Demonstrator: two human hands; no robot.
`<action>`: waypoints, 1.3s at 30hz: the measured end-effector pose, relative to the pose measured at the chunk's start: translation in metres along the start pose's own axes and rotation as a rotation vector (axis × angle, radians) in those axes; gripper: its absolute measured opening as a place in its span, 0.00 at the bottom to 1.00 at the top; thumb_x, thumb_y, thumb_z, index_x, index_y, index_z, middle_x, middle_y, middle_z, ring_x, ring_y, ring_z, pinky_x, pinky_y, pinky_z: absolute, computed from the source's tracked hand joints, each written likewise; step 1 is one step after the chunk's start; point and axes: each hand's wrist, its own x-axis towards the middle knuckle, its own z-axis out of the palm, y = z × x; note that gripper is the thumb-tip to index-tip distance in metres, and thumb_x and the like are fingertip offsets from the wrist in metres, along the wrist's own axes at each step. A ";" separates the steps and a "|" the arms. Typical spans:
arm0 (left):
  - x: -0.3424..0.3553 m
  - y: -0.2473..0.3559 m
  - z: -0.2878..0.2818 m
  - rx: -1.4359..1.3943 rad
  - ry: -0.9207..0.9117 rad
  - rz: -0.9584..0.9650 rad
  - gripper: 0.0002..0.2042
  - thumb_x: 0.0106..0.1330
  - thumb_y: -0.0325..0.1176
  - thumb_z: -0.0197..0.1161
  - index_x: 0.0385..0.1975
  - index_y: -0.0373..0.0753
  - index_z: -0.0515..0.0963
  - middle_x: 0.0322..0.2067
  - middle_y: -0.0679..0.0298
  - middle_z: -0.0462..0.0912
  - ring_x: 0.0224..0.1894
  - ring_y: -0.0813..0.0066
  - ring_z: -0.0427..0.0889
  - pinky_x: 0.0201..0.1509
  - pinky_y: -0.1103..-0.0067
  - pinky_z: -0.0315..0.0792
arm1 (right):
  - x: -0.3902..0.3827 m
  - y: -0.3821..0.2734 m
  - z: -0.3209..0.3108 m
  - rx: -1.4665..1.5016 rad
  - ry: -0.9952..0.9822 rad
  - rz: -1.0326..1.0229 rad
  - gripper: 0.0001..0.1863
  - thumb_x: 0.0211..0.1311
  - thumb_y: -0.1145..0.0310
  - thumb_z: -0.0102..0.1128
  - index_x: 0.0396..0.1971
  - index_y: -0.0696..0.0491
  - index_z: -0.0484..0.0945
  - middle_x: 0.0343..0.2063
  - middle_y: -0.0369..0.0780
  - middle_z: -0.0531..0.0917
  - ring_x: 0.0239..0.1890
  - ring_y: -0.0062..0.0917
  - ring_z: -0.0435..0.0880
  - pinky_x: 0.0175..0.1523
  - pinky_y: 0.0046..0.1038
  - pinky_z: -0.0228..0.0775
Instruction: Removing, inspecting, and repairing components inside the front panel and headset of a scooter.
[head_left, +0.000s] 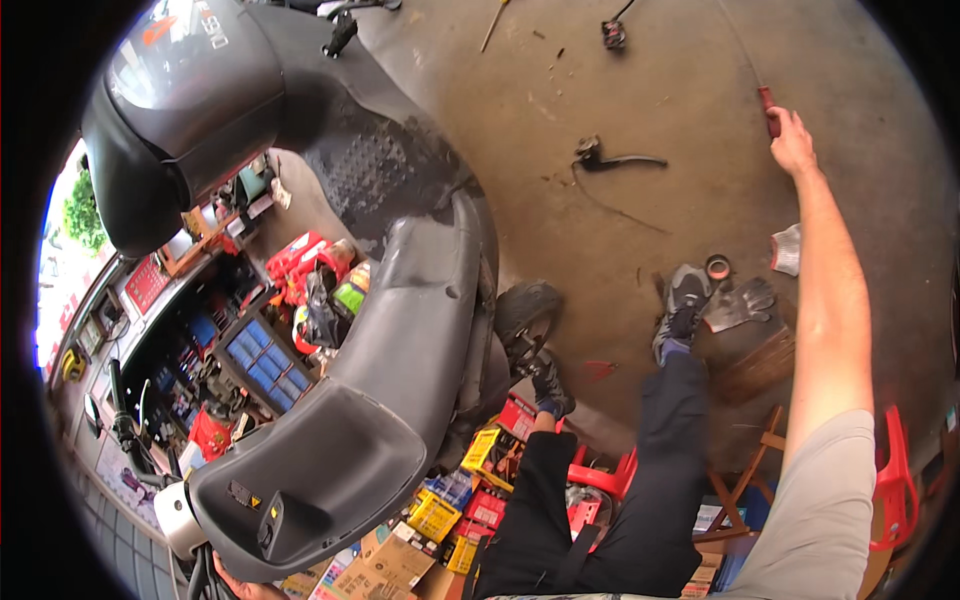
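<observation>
The right hand (793, 143) is stretched far out over the floor (690, 80), its grip closed around the red handle of a screwdriver (767, 105), whose long thin shaft runs up to the top edge of the view. The left hand (243, 588) shows only in part at the lower edge, just beside the scooter (415, 310); how far its grip is open, and whether it has hold of anything, I cannot tell. The dark grey scooter fills the left side, with a wheel (528, 308) near its middle. Left of the right hand and well apart from it, a black lever (622, 160) lies on the floor. Farther up are a small part (613, 36) on a black cable and a thin yellow tool (494, 24). Nearer the person, a roll of tape (717, 267) sits just beside the right shoe (686, 300), with a grey glove (742, 303) near it. Boxes (400, 560) and a red stool (607, 478) stand around the legs.
</observation>
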 end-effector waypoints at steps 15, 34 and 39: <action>0.000 0.051 0.029 0.177 -0.027 0.135 0.13 0.71 0.27 0.46 0.50 0.31 0.72 0.48 0.61 0.75 0.51 0.71 0.72 0.60 0.76 0.63 | -0.318 -0.056 -0.019 0.647 -0.093 0.098 0.09 0.55 0.71 0.62 0.34 0.50 0.72 0.31 0.44 0.73 0.36 0.42 0.77 0.42 0.41 0.69; -0.019 0.021 0.008 -0.104 -0.058 0.624 0.22 0.64 0.22 0.51 0.60 0.40 0.67 0.57 0.51 0.69 0.63 0.54 0.64 0.67 0.69 0.56 | -0.654 -0.086 -0.232 1.498 -0.007 0.428 0.05 0.66 0.70 0.51 0.39 0.51 0.69 0.26 0.32 0.73 0.23 0.14 0.75 0.24 0.17 0.72; -0.054 -0.054 -0.012 -0.522 -0.136 0.579 0.19 0.57 0.19 0.56 0.50 0.36 0.74 0.48 0.52 0.76 0.52 0.52 0.75 0.54 0.68 0.69 | -0.763 -0.138 -0.240 1.505 0.017 0.350 0.12 0.65 0.70 0.51 0.48 0.49 0.68 0.26 0.33 0.75 0.23 0.15 0.76 0.24 0.18 0.73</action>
